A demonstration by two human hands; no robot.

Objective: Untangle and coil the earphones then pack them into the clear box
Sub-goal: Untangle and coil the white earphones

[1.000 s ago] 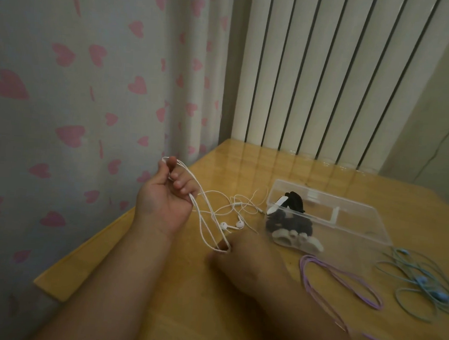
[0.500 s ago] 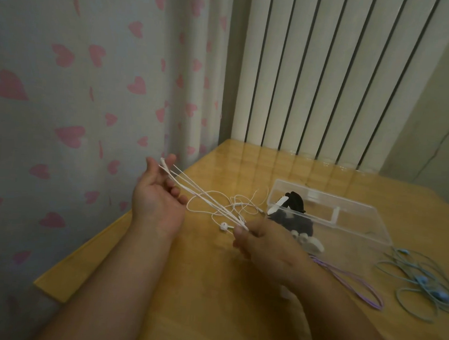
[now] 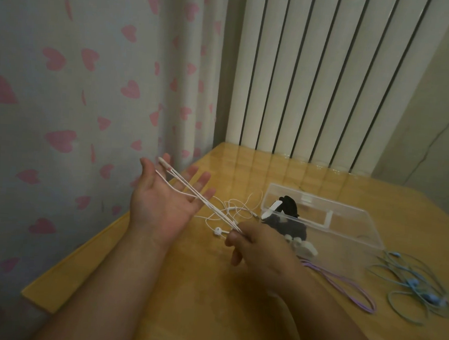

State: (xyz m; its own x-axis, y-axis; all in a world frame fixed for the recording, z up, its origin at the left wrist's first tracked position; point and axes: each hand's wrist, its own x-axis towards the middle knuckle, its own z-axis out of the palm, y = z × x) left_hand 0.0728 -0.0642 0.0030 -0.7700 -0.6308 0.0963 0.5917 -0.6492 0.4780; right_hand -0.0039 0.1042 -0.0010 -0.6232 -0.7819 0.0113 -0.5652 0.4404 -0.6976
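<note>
The white earphones [image 3: 216,212] stretch in several taut strands between my hands above the wooden table [image 3: 209,301]. My left hand [image 3: 163,200] is held palm up with straight, spread fingers; the strands loop over it and the plug end sticks out by its upper fingers. My right hand [image 3: 263,249] pinches the strands' other end, with one earbud [image 3: 217,231] dangling just beside it. More of the white cable lies in loose loops on the table behind. The clear box [image 3: 351,233] lies open to the right, holding a coiled black pair [image 3: 289,209] and a white pair [image 3: 304,248].
Purple earphones [image 3: 342,287] lie on the table right of my right wrist. A blue tangled pair [image 3: 417,285] sits at the far right. A heart-patterned curtain [image 3: 77,93] hangs past the table's left edge; a white radiator [image 3: 317,83] stands behind.
My left hand has opened from a curled grip to a flat, spread palm. My right hand rose from the table and pulled the white strands taut.
</note>
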